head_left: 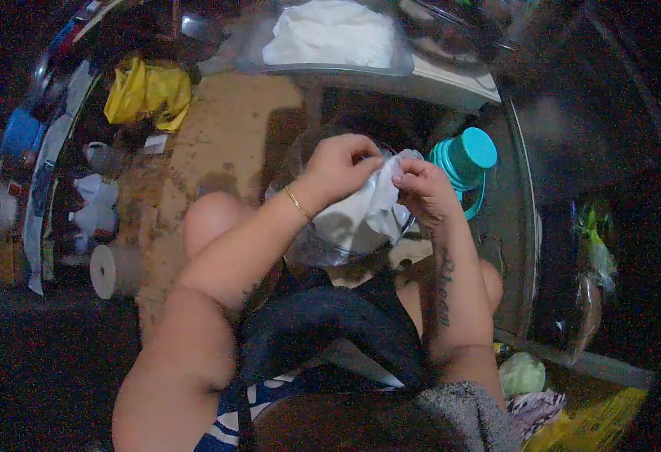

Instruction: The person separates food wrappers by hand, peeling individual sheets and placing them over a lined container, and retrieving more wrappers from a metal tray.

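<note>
Between my knees sits a round white mass (343,220), with clear plastic (323,252) around its near side. A thin, crumpled white sheet (383,202) stands up from it; whether it is cloth, paper or film I cannot tell. My right hand (427,194) pinches the sheet's upper right edge between thumb and fingers. From the left, my left hand (343,167) reaches over the white mass with its fingers curled together at the sheet's upper left edge. Its fingertips are partly hidden, but they seem closed on the same sheet.
A tray (330,69) heaped with white material (330,34) stands ahead. Right of my hands is a turquoise bucket (459,162). On the left are a yellow bag (149,94), brown cardboard (225,120), a white roll (104,271) and plastic jugs (95,203). Bags (523,373) lie lower right.
</note>
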A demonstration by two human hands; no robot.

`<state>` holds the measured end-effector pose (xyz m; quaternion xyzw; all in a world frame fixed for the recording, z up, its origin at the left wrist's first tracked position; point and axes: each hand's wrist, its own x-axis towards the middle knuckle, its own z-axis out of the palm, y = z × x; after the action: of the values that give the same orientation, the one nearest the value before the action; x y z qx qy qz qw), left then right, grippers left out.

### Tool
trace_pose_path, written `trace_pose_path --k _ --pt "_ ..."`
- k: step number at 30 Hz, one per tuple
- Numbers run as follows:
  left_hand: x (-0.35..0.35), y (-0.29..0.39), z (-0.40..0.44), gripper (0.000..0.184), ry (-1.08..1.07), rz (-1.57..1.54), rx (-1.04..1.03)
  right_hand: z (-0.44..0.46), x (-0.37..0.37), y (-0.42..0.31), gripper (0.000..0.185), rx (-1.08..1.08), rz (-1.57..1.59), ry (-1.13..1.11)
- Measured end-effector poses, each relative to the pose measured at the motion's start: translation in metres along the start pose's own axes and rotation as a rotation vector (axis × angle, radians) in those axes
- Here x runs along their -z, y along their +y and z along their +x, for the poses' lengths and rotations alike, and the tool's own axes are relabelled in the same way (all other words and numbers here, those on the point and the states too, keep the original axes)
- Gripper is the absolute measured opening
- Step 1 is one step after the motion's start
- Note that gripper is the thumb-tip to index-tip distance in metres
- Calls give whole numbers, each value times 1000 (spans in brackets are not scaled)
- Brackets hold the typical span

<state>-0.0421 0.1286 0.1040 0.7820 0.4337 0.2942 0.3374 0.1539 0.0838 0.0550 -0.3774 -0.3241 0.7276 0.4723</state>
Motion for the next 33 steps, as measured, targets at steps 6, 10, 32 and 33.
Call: trace_pose_path --k 6,10,32,33 --pt "-17 0 -5 18 37 261 -187 -3 -16 -7 23 49 -207 138" --pt "-23 -10 -6 18 84 359 -187 2 -26 -4 21 68 -393 226" --pt "-41 -33 -5 20 137 178 -46 21 -14 19 22 56 -657 313" --pt "-42 -34 -5 20 168 120 -18 20 -13 17 20 54 -622 307"
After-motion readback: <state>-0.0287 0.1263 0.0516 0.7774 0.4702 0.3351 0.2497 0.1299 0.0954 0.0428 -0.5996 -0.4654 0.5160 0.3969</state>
